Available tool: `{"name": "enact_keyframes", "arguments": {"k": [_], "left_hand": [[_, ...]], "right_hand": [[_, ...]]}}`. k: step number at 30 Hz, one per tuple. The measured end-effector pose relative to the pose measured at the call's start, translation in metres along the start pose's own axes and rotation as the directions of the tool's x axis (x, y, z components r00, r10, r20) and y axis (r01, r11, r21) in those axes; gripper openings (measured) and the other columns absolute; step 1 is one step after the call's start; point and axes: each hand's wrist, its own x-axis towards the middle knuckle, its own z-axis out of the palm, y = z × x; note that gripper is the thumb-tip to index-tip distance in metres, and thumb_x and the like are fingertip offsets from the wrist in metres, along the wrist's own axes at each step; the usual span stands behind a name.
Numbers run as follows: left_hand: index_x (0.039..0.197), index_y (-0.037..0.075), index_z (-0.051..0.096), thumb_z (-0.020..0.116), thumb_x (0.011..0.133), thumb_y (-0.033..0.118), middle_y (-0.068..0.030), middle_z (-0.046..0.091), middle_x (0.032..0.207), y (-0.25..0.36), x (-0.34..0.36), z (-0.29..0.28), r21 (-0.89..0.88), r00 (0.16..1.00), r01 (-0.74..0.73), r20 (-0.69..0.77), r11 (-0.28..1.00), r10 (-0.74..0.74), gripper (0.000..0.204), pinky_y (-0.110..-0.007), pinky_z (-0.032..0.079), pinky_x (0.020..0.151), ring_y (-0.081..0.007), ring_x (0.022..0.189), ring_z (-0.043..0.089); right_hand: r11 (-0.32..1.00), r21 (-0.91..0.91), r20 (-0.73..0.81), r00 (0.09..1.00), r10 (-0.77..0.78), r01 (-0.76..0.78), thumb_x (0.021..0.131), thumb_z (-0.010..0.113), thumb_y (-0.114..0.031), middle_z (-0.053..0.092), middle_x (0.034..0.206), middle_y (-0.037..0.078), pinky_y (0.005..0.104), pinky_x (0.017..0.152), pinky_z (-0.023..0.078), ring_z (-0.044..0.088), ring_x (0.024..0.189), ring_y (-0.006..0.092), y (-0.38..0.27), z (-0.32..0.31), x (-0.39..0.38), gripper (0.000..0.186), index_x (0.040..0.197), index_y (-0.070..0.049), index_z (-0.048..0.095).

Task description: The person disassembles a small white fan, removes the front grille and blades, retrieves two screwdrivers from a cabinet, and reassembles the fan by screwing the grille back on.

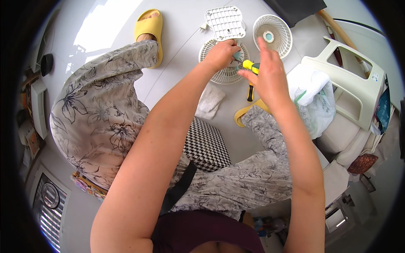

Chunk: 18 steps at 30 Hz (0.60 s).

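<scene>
1. Both forearms rise from the lower edge toward a round white fan grille (pixel 225 69) lying flat on the pale floor; every place below is given from that grille.
2. At the grille's hub, the left hand (pixel 220 54) is curled shut around a small pale blue part (pixel 237 55), knuckles up.
3. Just right of the hub, the right hand (pixel 266 74) pinches a yellow-handled screwdriver (pixel 249 64) near its tip end, forefinger stretched out and the other fingers loosely bent.
4. The screwdriver's long axis runs roughly sideways, its tip toward the blue part; the two hands almost touch, and the left is the nearer to the hub.
5. A black-and-yellow tool (pixel 250 92) lies on the floor just below and right of the grille.
6. Above the grille lies a white square base plate (pixel 225 22); up and to the right, a second round grille (pixel 273 34) with a blue centre.
7. Below-left of the grille lies a white cloth (pixel 209 101); further right, a white plastic bag (pixel 314 99) and a cream plastic stool (pixel 350 80) tipped on its side.
8. A yellow slipper (pixel 149 31) sits well to the left.
</scene>
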Motion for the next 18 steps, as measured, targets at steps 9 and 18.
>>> {"name": "enact_keyframes", "arguments": {"k": [9, 18], "left_hand": [[0.103, 0.007, 0.063, 0.067, 0.062, -0.005, -0.0094, 0.058, 0.101, 0.004, -0.004, -0.008, -0.033, 1.0, 0.029, 0.008, 0.999, -0.029, 0.043, -0.035, 0.049, 0.076, -0.0268, 0.09, 0.057], [0.103, 0.007, 0.063, 0.068, 0.062, -0.002, -0.0092, 0.058, 0.101, 0.007, -0.005, -0.012, -0.022, 0.999, 0.038, 0.017, 0.999, -0.037, 0.042, -0.035, 0.049, 0.075, -0.0267, 0.088, 0.058]], "right_hand": [[0.951, -0.177, -0.051, 0.963, -0.266, 0.253, 0.081, 0.061, -0.015, 0.057, 0.082, 0.013, 0.0393, 0.062, 0.05, 0.059, 0.073, 0.0323, 0.012, -0.005, 0.002, 0.059, 0.133, -0.007, 0.034], [0.918, -0.032, 0.447, 0.816, 0.367, -0.396, 0.08, 0.059, -0.011, 0.058, 0.085, 0.014, 0.0376, 0.072, 0.048, 0.057, 0.082, 0.0319, -0.017, -0.035, 0.017, 0.055, 0.131, -0.003, 0.037]]}}
